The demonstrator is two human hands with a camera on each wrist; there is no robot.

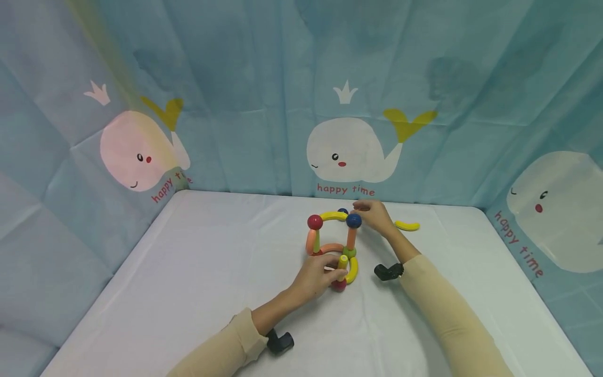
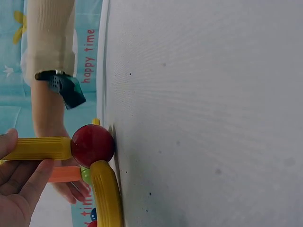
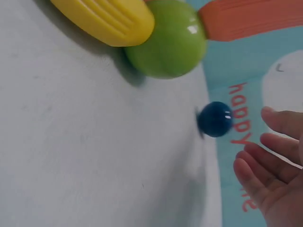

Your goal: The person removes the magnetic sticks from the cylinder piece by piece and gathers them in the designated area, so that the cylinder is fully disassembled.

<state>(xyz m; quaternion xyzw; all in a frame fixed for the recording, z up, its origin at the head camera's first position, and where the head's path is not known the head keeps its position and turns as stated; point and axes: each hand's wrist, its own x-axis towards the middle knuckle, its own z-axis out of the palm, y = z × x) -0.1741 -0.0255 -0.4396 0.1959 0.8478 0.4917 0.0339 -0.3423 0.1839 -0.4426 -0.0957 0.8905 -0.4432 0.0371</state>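
Note:
A toy frame of coloured sticks and balls stands on the table. My left hand (image 1: 314,276) pinches an upright yellow stick (image 2: 42,148) that meets a red ball (image 2: 93,145) on the tabletop. From that ball a curved yellow stick (image 1: 353,270) runs to a green ball (image 3: 168,40). An orange stick (image 1: 351,239) rises from the green ball to a blue ball (image 1: 354,220). A curved yellow stick (image 1: 333,215) joins it to an upper red ball (image 1: 315,222). Behind the frame, my right hand (image 3: 274,170) holds nothing, its fingers extended near a loose blue ball (image 3: 215,119).
A loose curved yellow stick (image 1: 407,225) lies on the white table (image 1: 188,272), to the right of my right hand. A blue curtain (image 1: 245,104) printed with whales hangs along the back and sides. Black wrist cameras (image 1: 280,343) jut out below both forearms.

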